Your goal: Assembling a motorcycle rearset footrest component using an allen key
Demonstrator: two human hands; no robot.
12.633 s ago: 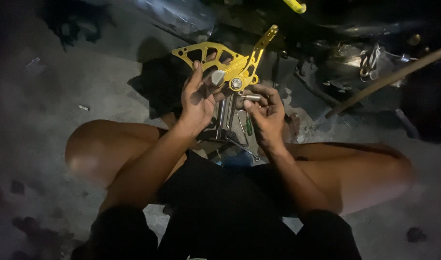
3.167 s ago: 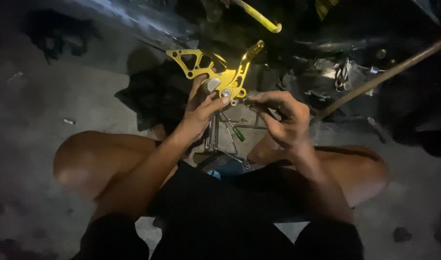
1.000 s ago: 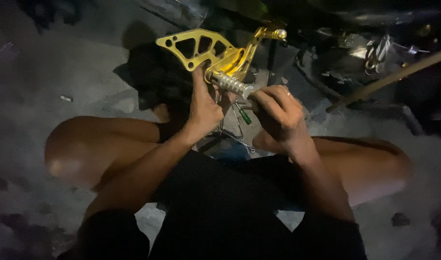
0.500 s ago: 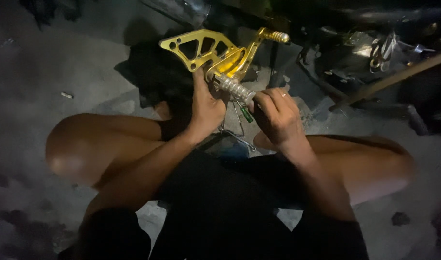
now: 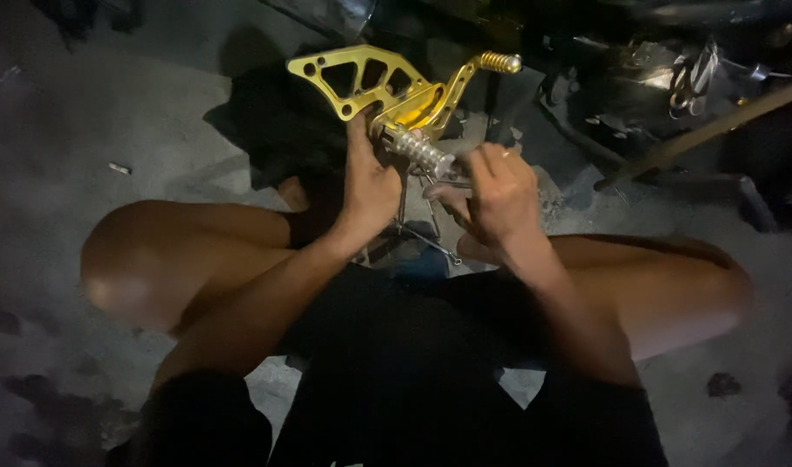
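A gold metal footrest bracket (image 5: 361,73) with cut-out holes and a gold lever arm (image 5: 465,78) is held up above my crossed legs. My left hand (image 5: 368,177) grips the bracket from below at its middle. A silver knurled foot peg (image 5: 420,151) sticks out of the bracket toward me. My right hand (image 5: 498,195) is closed around the near end of that peg; what lies inside the fist is hidden.
I sit cross-legged on a grey concrete floor (image 5: 110,112). Dark motorcycle parts and wiring (image 5: 673,69) lie at the back right, with a long wooden stick (image 5: 707,130) across them. Small metal tools (image 5: 417,238) lie on the floor between my knees.
Over the last second the bracket has stayed in my left hand, and my right hand has slid along the silver peg to its near end. The view has shifted slightly.
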